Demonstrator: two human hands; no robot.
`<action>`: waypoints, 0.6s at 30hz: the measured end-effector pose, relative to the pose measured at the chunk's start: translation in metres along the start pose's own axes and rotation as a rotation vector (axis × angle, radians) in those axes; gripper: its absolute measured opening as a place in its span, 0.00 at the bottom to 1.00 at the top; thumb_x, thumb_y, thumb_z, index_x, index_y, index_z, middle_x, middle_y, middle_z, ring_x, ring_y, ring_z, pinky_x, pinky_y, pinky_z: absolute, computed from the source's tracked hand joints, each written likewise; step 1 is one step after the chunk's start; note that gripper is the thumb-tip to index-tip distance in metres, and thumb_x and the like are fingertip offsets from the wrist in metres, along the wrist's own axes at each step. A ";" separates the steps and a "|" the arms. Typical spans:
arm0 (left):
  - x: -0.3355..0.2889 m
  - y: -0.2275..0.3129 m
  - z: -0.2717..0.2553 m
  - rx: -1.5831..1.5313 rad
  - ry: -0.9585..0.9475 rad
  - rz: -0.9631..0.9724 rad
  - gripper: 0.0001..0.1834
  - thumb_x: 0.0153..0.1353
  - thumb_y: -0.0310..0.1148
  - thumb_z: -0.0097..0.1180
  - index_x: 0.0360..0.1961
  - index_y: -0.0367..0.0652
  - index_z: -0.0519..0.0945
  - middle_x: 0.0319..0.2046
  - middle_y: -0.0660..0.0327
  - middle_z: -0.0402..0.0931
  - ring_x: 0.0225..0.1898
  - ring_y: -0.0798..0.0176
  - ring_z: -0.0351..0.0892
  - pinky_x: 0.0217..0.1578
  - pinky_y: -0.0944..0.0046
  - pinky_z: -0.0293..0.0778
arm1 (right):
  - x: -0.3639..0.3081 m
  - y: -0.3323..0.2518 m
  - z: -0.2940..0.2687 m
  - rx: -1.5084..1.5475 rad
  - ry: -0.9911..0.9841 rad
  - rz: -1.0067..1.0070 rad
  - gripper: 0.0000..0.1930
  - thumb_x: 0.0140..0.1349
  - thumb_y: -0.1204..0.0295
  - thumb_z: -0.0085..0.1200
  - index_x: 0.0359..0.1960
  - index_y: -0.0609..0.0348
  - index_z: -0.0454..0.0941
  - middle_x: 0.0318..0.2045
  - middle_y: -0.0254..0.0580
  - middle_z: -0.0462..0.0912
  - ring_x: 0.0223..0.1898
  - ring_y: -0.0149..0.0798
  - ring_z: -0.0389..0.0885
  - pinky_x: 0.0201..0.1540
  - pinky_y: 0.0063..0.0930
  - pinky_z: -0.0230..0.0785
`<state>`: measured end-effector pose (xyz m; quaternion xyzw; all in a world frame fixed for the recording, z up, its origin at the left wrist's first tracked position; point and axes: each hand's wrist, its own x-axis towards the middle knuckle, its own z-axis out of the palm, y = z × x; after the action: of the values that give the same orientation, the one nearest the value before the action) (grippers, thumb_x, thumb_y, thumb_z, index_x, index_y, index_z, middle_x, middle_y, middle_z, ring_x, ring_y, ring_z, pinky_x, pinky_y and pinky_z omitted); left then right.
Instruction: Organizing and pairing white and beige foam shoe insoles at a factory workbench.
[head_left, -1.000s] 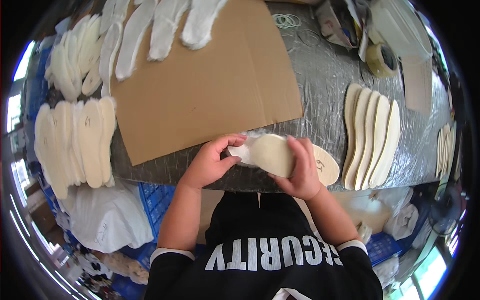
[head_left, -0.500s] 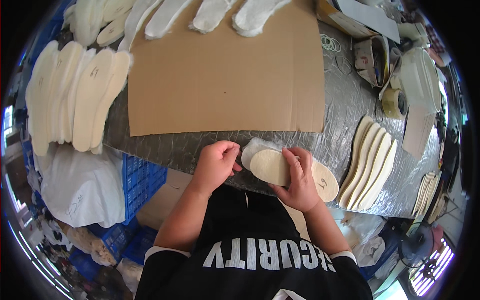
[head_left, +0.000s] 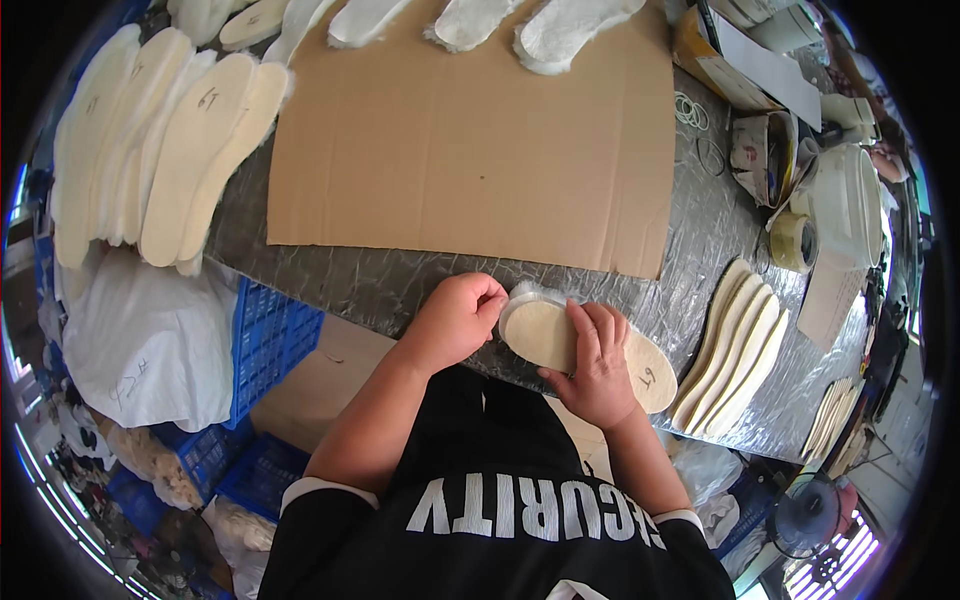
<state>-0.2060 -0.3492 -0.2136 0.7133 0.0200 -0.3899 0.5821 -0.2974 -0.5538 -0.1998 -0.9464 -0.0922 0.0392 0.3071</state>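
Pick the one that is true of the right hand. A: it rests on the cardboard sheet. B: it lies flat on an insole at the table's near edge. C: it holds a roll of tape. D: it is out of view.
B: the right hand lies palm down on the insole at the near edge of the table, with the left hand pinching the insole's fuzzy end.

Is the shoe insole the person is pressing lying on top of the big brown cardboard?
No, the insole under the right hand lies on the grey wrapped table, nearer the person than the cardboard.
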 end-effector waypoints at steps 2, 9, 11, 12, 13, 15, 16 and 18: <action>-0.001 -0.002 -0.001 0.021 -0.003 0.052 0.06 0.65 0.26 0.52 0.33 0.34 0.78 0.24 0.62 0.76 0.22 0.72 0.74 0.24 0.70 0.71 | 0.003 -0.006 -0.001 -0.013 0.013 -0.012 0.47 0.37 0.68 0.70 0.64 0.61 0.62 0.53 0.50 0.66 0.53 0.55 0.65 0.56 0.49 0.57; 0.001 -0.004 0.000 0.051 -0.021 0.130 0.08 0.63 0.26 0.53 0.30 0.31 0.76 0.26 0.57 0.76 0.24 0.68 0.76 0.26 0.66 0.72 | 0.019 -0.023 -0.008 -0.133 -0.022 -0.027 0.40 0.36 0.71 0.69 0.58 0.61 0.68 0.47 0.48 0.69 0.48 0.52 0.68 0.52 0.46 0.61; 0.003 -0.013 0.001 0.115 0.006 0.189 0.08 0.63 0.26 0.53 0.29 0.31 0.76 0.26 0.56 0.76 0.25 0.66 0.76 0.27 0.65 0.72 | 0.019 -0.026 -0.017 -0.045 -0.017 0.009 0.35 0.37 0.75 0.65 0.54 0.59 0.70 0.46 0.49 0.69 0.47 0.53 0.68 0.52 0.46 0.61; 0.003 -0.015 0.001 0.180 0.028 0.246 0.08 0.63 0.26 0.53 0.29 0.31 0.76 0.26 0.56 0.76 0.26 0.65 0.77 0.28 0.64 0.72 | 0.019 -0.029 -0.022 0.026 -0.027 0.044 0.33 0.36 0.78 0.63 0.51 0.59 0.69 0.47 0.51 0.68 0.48 0.55 0.68 0.52 0.46 0.61; 0.003 -0.015 0.001 0.178 0.029 0.247 0.08 0.63 0.26 0.53 0.29 0.31 0.76 0.26 0.56 0.76 0.26 0.65 0.77 0.28 0.64 0.72 | 0.018 -0.031 -0.027 0.024 -0.028 0.043 0.33 0.36 0.78 0.63 0.51 0.59 0.69 0.47 0.51 0.68 0.48 0.55 0.68 0.52 0.46 0.61; 0.003 -0.016 0.002 0.148 0.029 0.197 0.07 0.63 0.25 0.53 0.30 0.32 0.76 0.26 0.57 0.76 0.29 0.64 0.77 0.31 0.63 0.73 | 0.017 -0.033 -0.034 0.133 -0.079 0.072 0.34 0.37 0.80 0.62 0.53 0.60 0.66 0.48 0.53 0.67 0.48 0.56 0.68 0.53 0.47 0.63; 0.002 -0.014 0.002 0.146 0.026 0.198 0.07 0.63 0.25 0.53 0.30 0.32 0.76 0.26 0.57 0.76 0.29 0.64 0.77 0.31 0.63 0.73 | 0.016 -0.032 -0.033 0.130 -0.079 0.074 0.34 0.37 0.80 0.62 0.53 0.60 0.66 0.48 0.53 0.67 0.48 0.56 0.68 0.53 0.47 0.63; -0.001 -0.008 0.000 -0.057 -0.075 0.052 0.06 0.63 0.25 0.53 0.32 0.33 0.77 0.29 0.59 0.78 0.32 0.67 0.77 0.35 0.64 0.74 | 0.015 -0.029 -0.027 0.209 -0.075 0.087 0.35 0.38 0.81 0.63 0.53 0.60 0.63 0.50 0.54 0.66 0.50 0.59 0.68 0.54 0.47 0.65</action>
<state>-0.2106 -0.3459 -0.2197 0.6814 -0.0093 -0.4005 0.6126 -0.2832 -0.5434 -0.1610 -0.9102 -0.0577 0.0971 0.3984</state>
